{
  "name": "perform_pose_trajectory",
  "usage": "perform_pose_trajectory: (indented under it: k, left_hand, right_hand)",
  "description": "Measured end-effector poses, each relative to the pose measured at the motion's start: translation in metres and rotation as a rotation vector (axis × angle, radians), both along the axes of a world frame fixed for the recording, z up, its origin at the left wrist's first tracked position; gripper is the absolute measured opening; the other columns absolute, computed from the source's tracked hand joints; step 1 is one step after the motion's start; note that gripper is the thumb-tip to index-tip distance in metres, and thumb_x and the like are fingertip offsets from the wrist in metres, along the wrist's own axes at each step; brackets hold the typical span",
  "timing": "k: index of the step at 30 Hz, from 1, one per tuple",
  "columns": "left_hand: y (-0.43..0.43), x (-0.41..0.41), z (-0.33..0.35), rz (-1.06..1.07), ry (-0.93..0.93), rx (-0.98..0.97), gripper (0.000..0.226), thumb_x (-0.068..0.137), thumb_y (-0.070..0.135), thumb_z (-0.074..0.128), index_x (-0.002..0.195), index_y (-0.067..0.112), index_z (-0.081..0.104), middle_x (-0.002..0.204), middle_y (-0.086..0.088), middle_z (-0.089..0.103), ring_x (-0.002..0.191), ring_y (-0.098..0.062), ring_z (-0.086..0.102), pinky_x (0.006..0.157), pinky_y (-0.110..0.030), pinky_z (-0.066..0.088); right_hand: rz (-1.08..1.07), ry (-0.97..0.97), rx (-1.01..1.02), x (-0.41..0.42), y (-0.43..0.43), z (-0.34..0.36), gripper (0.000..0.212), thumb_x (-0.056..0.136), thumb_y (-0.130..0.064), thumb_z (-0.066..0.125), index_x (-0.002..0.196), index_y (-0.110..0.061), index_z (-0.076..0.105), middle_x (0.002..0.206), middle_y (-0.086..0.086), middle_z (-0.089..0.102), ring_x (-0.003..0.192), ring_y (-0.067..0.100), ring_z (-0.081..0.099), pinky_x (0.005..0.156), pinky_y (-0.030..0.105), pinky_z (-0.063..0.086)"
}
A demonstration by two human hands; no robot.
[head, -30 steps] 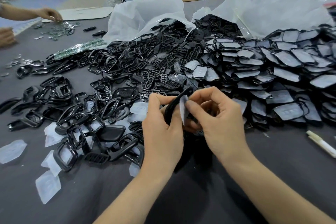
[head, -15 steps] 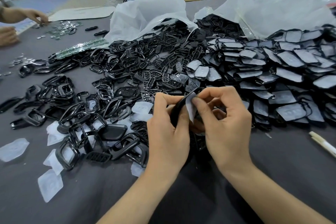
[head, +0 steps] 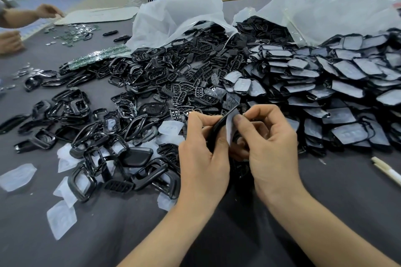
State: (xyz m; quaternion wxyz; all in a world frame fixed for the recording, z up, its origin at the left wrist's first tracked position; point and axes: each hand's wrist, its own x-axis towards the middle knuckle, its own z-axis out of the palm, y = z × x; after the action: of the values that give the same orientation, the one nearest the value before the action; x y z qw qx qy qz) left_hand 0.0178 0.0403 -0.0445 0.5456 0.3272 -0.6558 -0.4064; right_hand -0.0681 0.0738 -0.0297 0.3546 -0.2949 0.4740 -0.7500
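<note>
My left hand [head: 204, 158] grips a black plastic shell [head: 219, 124], held on edge above the dark table [head: 325, 201]. My right hand [head: 271, 143] pinches a thin white film [head: 230, 128] between thumb and forefinger; the film stands partly away from the shell's face. A big heap of black frames and button pads [head: 173, 80] lies beyond my hands. To the right is a pile of black shells with film on them [head: 336, 84]. Peeled white films [head: 61, 219] lie scattered at the near left.
Two large clear plastic bags [head: 173, 17] lie open at the back, spilling parts. Another person's hands [head: 46, 11] work at the far left near green circuit boards [head: 97, 57] and small metal pieces. A white pen [head: 386, 172] lies at the right edge.
My right thumb and forefinger have drawn the white film further off the shell. Both hands stay in nearly the same place. The other person's hand at far left has shifted.
</note>
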Motion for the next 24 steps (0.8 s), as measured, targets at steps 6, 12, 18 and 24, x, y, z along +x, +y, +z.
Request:
perform_pose_trajectory:
  k: [6,12,18,24]
  left_hand:
    - [0.001,0.001,0.002,-0.105,0.027,0.056,0.019,0.093,0.014,0.057,0.087,0.028,0.046,0.065,0.003,0.068,0.051,-0.016,0.068,0.051,-0.024,0.052]
    - [0.002,0.001,0.002,-0.165,0.037,0.086,0.020,0.095,0.013,0.057,0.087,0.027,0.046,0.060,0.001,0.068,0.049,-0.015,0.067,0.050,-0.021,0.050]
    - [0.002,0.001,-0.001,-0.176,0.027,0.054,0.020,0.092,0.007,0.053,0.090,0.026,0.045,0.060,0.002,0.069,0.050,-0.011,0.067,0.051,-0.020,0.051]
    - [0.003,-0.002,0.002,-0.321,0.226,0.345,0.014,0.082,0.012,0.045,0.095,0.014,0.051,0.077,-0.006,0.071,0.060,-0.026,0.070,0.061,-0.037,0.058]
  right_hand:
    - [0.022,-0.016,0.023,-0.005,-0.002,0.007,0.024,0.085,0.003,0.063,0.090,-0.020,0.059,0.071,-0.012,0.060,0.059,0.004,0.054,0.038,0.017,0.039]
    - [0.090,-0.043,0.030,-0.009,-0.002,0.011,0.026,0.087,0.007,0.055,0.092,-0.018,0.053,0.065,-0.004,0.060,0.048,0.008,0.051,0.035,0.016,0.033]
    - [0.120,-0.106,0.033,-0.013,-0.003,0.010,0.025,0.088,0.007,0.055,0.085,-0.016,0.049,0.062,0.000,0.059,0.043,0.010,0.049,0.034,0.016,0.033]
    - [0.049,-0.019,0.077,-0.017,-0.004,0.007,0.027,0.086,0.009,0.055,0.087,-0.017,0.050,0.062,-0.004,0.056,0.053,0.005,0.056,0.035,0.018,0.040]
